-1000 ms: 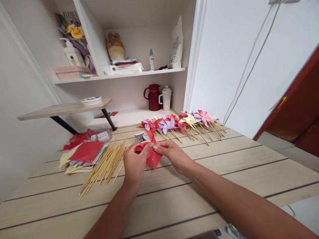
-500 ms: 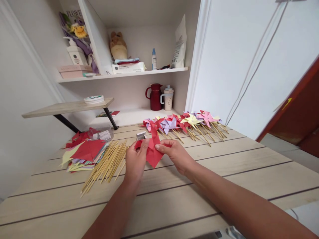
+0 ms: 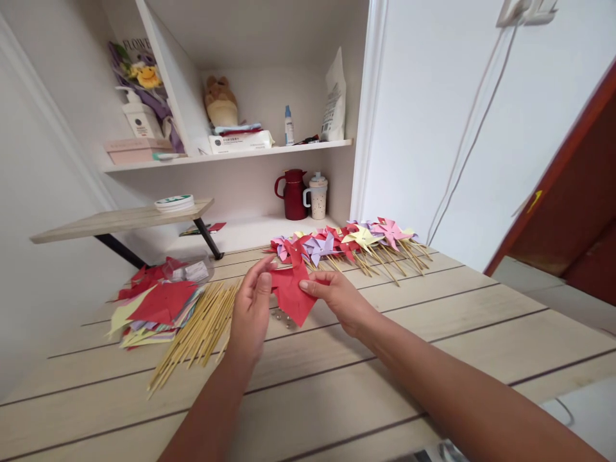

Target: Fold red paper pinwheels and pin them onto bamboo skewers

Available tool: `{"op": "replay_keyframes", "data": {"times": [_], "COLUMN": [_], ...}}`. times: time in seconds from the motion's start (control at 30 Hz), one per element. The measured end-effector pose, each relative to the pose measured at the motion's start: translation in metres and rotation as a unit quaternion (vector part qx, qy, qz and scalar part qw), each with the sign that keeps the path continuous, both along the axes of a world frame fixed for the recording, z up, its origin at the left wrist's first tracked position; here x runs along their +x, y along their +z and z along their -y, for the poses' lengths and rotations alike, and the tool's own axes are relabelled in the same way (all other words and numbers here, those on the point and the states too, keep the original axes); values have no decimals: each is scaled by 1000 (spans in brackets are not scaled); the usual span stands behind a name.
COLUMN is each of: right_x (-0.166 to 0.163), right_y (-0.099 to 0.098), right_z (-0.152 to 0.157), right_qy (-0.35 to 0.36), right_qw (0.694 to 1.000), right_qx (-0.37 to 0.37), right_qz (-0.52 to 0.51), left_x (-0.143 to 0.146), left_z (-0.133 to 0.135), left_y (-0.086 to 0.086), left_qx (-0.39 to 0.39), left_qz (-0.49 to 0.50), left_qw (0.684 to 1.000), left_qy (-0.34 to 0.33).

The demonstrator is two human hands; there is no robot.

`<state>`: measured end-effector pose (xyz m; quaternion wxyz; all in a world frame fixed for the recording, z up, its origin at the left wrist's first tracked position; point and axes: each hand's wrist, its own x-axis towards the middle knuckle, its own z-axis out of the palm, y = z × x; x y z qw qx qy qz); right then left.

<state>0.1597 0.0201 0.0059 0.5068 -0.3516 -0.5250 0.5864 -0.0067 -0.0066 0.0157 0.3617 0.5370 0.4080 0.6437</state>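
A red paper pinwheel sheet (image 3: pixel 292 292) with cut, pointed flaps is held up over the table. My right hand (image 3: pixel 341 300) pinches its right side between thumb and fingers. Beside the left flap, my left hand (image 3: pixel 251 307) has its thumb and fingers apart; whether a fingertip touches the paper I cannot tell. Below the sheet, several tiny shiny pieces (image 3: pixel 287 319) lie on the table. Left of my left hand is a bundle of thin wooden sticks (image 3: pixel 205 330), next to a stack of coloured paper sheets (image 3: pixel 163 303).
Finished pinwheels on sticks (image 3: pixel 363 237) lie along the back of the wooden table (image 3: pixel 366 391). A small raised stand (image 3: pixel 115 221) is at the back left. Behind are a red jug (image 3: pixel 294 196), a lidded cup (image 3: pixel 317 196) and a loaded shelf (image 3: pixel 231 155).
My left thumb and fingers have come off the curled left flap and spread apart; the flap now lies flatter. My right hand keeps its pinch. The camera view has shifted slightly.
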Motion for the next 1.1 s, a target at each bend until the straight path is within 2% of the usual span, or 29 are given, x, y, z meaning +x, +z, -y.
{"op": "replay_keyframes", "data": {"times": [0.1,0.27,0.53,0.8,0.93,1.1], "right_x": [-1,0,-1,-4,-3,0], "right_y": [0,2,-2,2,2,5], "right_z": [0,-1,0,1,1,2], "right_qy": [-4,6,16,2,-20,-22], "right_qw": [1000,1000,999,1000,999,999], "right_qx": [-8,2,1,-4,-1,4], "right_qz": [-8,-17,-33,-29,-27,-32], "left_x": [5,10,10,10,7,7], "left_z": [3,3,4,4,-2,-4], "left_y": [0,-7,-9,-12,-18,-21], "left_qx": [23,85,57,120,160,130], "left_qz": [-67,-179,-156,-185,-244,-275], "left_qw": [998,977,977,961,944,946], "left_qy": [-3,85,137,169,156,110]}}
